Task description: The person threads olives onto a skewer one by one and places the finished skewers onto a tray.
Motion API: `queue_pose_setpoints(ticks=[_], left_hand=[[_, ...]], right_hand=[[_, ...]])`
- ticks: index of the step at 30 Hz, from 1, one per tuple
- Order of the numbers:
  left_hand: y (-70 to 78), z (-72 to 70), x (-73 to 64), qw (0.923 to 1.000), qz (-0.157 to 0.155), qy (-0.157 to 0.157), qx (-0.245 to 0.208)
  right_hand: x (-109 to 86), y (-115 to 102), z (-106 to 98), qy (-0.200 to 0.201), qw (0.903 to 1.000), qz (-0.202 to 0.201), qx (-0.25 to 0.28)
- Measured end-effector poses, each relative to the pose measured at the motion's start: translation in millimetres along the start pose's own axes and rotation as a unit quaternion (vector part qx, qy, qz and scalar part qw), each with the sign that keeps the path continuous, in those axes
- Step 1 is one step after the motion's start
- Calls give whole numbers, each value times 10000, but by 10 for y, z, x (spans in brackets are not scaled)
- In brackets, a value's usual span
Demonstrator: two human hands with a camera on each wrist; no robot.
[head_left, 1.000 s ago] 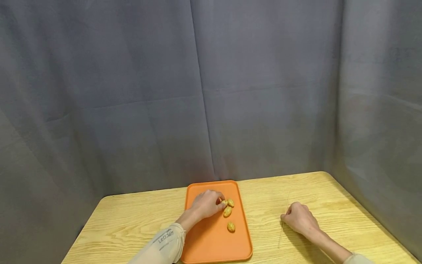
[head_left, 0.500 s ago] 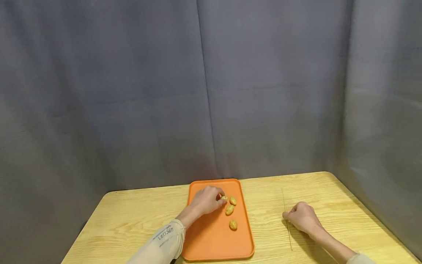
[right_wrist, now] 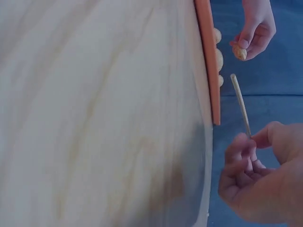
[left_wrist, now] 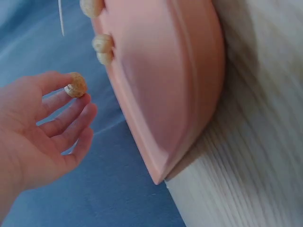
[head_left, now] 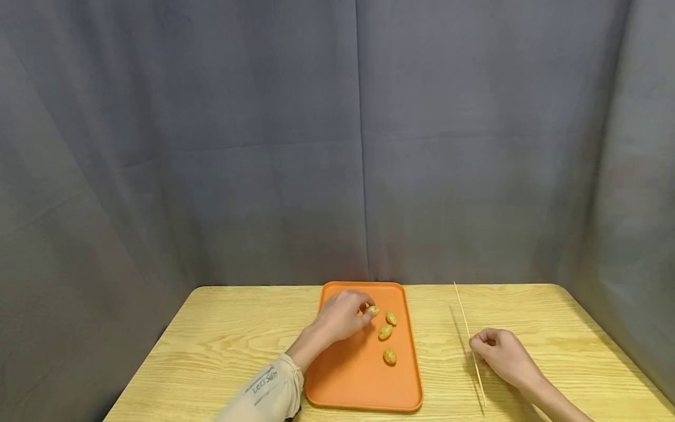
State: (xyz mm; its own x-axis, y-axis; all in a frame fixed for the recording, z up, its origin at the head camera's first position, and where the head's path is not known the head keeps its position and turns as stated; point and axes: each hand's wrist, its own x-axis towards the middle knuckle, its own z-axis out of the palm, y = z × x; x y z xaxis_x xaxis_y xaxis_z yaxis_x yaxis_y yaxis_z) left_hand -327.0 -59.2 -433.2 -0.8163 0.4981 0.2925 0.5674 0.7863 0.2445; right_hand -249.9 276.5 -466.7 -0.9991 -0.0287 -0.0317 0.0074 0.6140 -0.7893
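Observation:
My left hand [head_left: 341,316] pinches a small yellow-brown oval lump [left_wrist: 76,85], potato-like in look, between thumb and fingertips above the orange tray [head_left: 348,390]. In the left wrist view the lump shows raised off the tray. Three similar lumps [head_left: 385,332] lie along the tray's right half. To the right of the tray, my right hand [head_left: 503,354] pinches a thin wooden skewer [head_left: 462,312] near its middle. The skewer is above the table, apart from its shadow, with its far end pointing away. In the right wrist view its blunt-looking end [right_wrist: 233,76] shows near the lump.
The orange tray has a low raised rim and lies on a pale wood-grain table [head_left: 221,328]. Grey curtains [head_left: 285,176] hang behind the table and along both sides.
My left hand has drawn the lump away from the others and lifted it. My right hand has raised the skewer off the table. The head view has turned left slightly.

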Motion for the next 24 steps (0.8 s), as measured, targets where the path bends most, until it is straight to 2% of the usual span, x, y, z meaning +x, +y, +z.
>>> queue_pose_setpoints(ticks=[4,7,9,13,16,21,24], left_hand=[[44,-74,-95,9996,26,255,-124],[74,-122,-173,9988,-75,370,-300],[82,-143,-216,9981,-157,417,-423],[94,-157,-281,9964,-336,437,-643],[95,-150,-308,9946,-477,438,-812],[93,-111,-334,9935,-506,437,-917],[98,-89,-346,9942,-472,400,-885]], right_hand=[[-5,-37,25,-410,9950,-76,910],[-10,-57,45,-674,9834,-53,1687],[-10,-65,59,-692,9753,12,2095],[-45,-94,72,-358,9666,183,2532],[-62,-129,56,-315,9595,289,2785],[-94,-194,49,-797,9431,249,3217],[-106,-237,81,-1042,9428,206,3160]])
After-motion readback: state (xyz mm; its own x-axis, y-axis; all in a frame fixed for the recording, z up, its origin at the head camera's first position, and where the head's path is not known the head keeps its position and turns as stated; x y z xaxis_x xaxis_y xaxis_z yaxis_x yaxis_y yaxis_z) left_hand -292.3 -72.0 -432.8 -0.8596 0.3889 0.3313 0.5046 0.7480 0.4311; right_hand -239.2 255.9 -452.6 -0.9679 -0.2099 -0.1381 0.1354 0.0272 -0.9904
